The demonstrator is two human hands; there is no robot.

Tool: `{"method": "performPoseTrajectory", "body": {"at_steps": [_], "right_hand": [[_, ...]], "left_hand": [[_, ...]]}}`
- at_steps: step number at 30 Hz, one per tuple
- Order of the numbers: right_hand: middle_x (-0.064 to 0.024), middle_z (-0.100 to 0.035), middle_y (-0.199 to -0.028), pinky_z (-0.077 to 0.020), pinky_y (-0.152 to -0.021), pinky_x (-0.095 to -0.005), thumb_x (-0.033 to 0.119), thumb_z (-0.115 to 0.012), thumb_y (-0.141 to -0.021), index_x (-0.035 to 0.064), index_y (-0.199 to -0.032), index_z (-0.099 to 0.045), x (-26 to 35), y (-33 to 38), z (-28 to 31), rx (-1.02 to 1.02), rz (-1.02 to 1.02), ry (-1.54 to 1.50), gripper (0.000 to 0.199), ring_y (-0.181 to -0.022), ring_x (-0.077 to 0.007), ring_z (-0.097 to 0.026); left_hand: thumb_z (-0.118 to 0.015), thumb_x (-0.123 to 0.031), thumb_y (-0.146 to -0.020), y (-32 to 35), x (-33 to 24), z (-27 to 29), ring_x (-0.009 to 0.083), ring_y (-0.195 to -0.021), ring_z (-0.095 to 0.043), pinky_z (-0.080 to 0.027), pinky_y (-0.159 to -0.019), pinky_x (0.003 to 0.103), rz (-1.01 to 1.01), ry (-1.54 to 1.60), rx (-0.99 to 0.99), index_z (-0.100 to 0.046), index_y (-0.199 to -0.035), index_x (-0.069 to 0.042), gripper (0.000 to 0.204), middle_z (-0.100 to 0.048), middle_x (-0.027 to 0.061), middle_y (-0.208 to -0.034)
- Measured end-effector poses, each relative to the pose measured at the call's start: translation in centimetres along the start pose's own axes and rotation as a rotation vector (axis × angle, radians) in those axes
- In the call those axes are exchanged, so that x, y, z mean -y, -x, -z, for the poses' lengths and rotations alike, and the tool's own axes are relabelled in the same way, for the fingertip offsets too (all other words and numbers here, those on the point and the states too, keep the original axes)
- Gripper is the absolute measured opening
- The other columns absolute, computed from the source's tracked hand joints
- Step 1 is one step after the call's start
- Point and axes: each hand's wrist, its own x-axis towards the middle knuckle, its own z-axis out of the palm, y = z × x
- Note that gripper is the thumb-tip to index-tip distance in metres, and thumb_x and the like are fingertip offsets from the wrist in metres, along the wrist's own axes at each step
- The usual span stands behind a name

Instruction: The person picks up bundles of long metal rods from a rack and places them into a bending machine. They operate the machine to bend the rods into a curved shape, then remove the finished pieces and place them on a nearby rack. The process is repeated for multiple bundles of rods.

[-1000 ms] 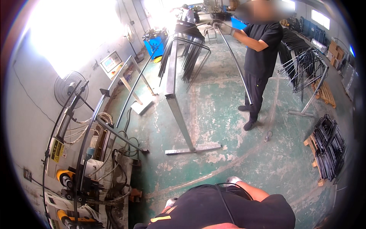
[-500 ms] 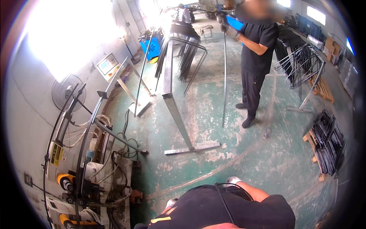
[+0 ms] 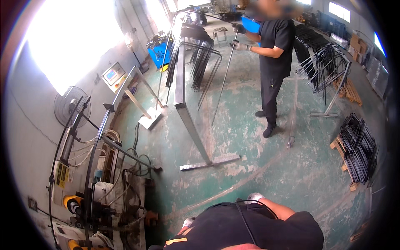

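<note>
My left hand (image 3: pixel 188 222), in a pale glove, shows just past the left side of my dark shirt. Its fingers are mostly hidden by my body. On the other side, the white-gloved right hand (image 3: pixel 255 196) sticks out beyond my shirt, low over the floor, its fingers not clear. Nothing can be made out in either hand. Ahead, a co-worker (image 3: pixel 276 50) in dark clothes grips a long bent metal rod (image 3: pixel 222 85) with two gloved hands. Between us stands a grey metal rack (image 3: pixel 191 129) with many thin black bent rods (image 3: pixel 199 58) hung on it.
At my left is a machine with hoses and yellow-and-black parts (image 3: pixel 74 204), near a wall fan (image 3: pixel 71 104) and a control panel (image 3: pixel 113 75). A second loaded rack (image 3: pixel 329 96) stands right. Black frames (image 3: pixel 356 150) lie on a wooden pallet (image 3: pixel 339 152).
The co-worker has tilted and shifted the bent rod leftward, and both gloved hands now show on it. The view has shifted slightly. My own hands look almost unmoved.
</note>
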Motion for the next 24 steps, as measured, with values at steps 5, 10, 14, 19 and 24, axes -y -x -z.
{"method": "performPoseTrajectory", "body": {"at_steps": [5,10,14,19,24], "right_hand": [[-0.0159,-0.068,-0.104,-0.0471,-0.087,-0.039,0.048,-0.069,-0.076,0.0092,-0.105,-0.069,-0.4,-0.4,-0.5,-0.005,0.004,0.013,0.048,-0.103,-0.032,-0.062],[-0.016,-0.068,-0.101,-0.0479,-0.086,-0.039,0.046,-0.069,-0.075,0.0099,-0.102,-0.07,-0.6,-0.9,-0.6,-0.006,0.021,0.023,0.045,-0.1,-0.0319,-0.063],[-0.0158,-0.069,-0.099,-0.0483,-0.085,-0.0392,0.046,-0.069,-0.074,0.0105,-0.102,-0.07,-0.7,-0.8,-0.2,-0.005,0.038,0.028,0.045,-0.098,-0.032,-0.064],[-0.0157,-0.069,-0.099,-0.0485,-0.085,-0.0388,0.045,-0.069,-0.074,0.0102,-0.101,-0.071,-1.2,-1.1,0.0,0.001,0.061,0.065,0.044,-0.098,-0.0317,-0.064],[-0.0157,-0.065,-0.111,-0.046,-0.094,-0.0379,0.05,-0.065,-0.07,0.012,-0.106,-0.07,-1.7,-1.7,0.4,0.116,0.022,0.081,0.052,-0.107,-0.0325,-0.06]], "left_hand": [[-0.06,-0.054,-0.075,0.0,0.6,-0.5,0.0285,-0.108,-0.062,-0.046,-0.091,0.036,0.003,-0.012,0.008,-0.067,-0.112,-0.016,0.053,-0.067,0.0114,-0.11],[-0.062,-0.052,-0.075,3.6,-1.7,0.1,0.0277,-0.106,-0.062,-0.047,-0.09,0.035,0.077,0.094,-0.002,-0.068,-0.11,-0.015,0.051,-0.067,0.0112,-0.109],[-0.062,-0.052,-0.075,10.4,-8.3,3.7,0.0272,-0.107,-0.062,-0.046,-0.091,0.035,0.187,0.053,0.01,-0.068,-0.11,-0.015,0.051,-0.067,0.0114,-0.109],[-0.062,-0.052,-0.075,10.8,-8.0,2.3,0.0272,-0.107,-0.062,-0.046,-0.091,0.035,0.227,0.096,0.014,-0.069,-0.11,-0.014,0.052,-0.067,0.0115,-0.109],[-0.061,-0.052,-0.076,11.0,-6.7,0.3,0.0267,-0.108,-0.062,-0.046,-0.092,0.034,0.193,0.16,-0.009,-0.068,-0.11,-0.014,0.052,-0.067,0.0109,-0.11]]}}
